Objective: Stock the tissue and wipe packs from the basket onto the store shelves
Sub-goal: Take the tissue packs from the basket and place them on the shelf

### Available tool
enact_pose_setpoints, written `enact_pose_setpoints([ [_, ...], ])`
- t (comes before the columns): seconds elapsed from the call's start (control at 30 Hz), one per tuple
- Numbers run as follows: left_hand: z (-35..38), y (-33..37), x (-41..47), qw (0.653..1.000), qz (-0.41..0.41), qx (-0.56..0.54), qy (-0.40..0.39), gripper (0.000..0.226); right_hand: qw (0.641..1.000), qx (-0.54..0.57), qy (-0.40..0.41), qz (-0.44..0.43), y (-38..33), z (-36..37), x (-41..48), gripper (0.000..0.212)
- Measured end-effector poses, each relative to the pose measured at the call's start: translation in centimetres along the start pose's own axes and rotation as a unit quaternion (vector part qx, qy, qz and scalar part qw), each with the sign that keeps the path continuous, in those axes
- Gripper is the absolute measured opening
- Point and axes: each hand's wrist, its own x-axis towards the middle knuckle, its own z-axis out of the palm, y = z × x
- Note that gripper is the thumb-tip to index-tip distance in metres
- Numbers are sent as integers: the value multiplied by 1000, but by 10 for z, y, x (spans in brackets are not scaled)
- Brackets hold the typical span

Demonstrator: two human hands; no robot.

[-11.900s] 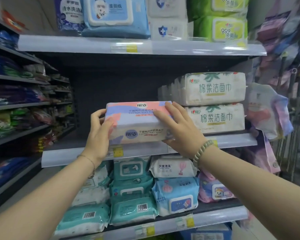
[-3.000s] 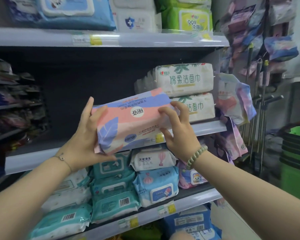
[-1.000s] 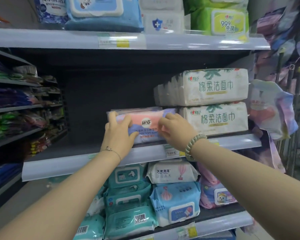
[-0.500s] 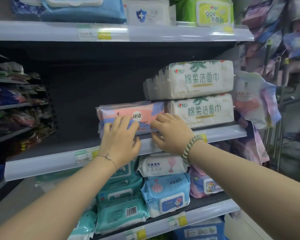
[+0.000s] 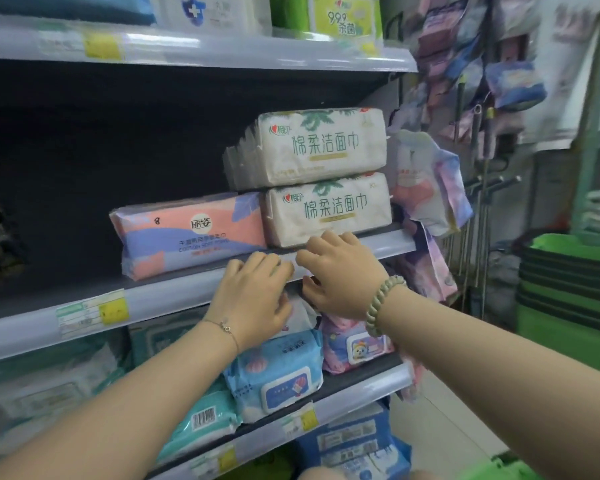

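A pink and purple tissue pack (image 5: 191, 233) lies flat on the middle shelf (image 5: 174, 296), pushed against two stacked cream tissue packs (image 5: 326, 188) on its right. My left hand (image 5: 253, 299) hovers in front of the shelf's front rail, below the pack, with its fingers loosely bent and holding nothing. Just to its right my right hand (image 5: 340, 278), with a green bead bracelet on the wrist, is also off the pack and holds nothing. Neither hand touches the pink pack.
Wipe packs in blue, teal and pink (image 5: 278, 375) fill the shelf below. The top shelf (image 5: 222, 50) carries more packs. The middle shelf's left half is dark and bare. Stacked green baskets (image 5: 568, 282) stand at the right, beside hanging packets (image 5: 430, 188).
Both hands have let go of the pink and purple pack and drawn back and down from it. The pack stays on the middle shelf. The camera has turned slightly to the right.
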Motion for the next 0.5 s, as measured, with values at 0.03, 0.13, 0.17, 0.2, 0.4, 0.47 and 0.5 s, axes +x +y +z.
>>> enact_pose_setpoints([
  [0.03,4,6,2,1000,4,-4,-1,32,1000,-6,-8,4,4,1,-7,20],
  [0.13,18,30,12,1000,16,-25,-7,31,999,-18,-29,11,20,5,-32,23],
  [0.17,23,38,16,999,21,-32,-13,31,999,-18,-32,16,25,6,-41,27],
  [0.2,27,48,19,999,25,-39,-20,30,999,-16,-36,23,30,7,-50,29],
  [0.4,57,102,33,994,51,-79,-63,37,993,-39,-94,60,59,18,-102,19],
  [0.47,68,120,35,991,60,-87,-76,35,991,-40,-106,76,67,23,-121,19],
  [0.5,74,129,35,990,63,-94,-82,33,989,-42,-113,82,71,26,-131,19],
])
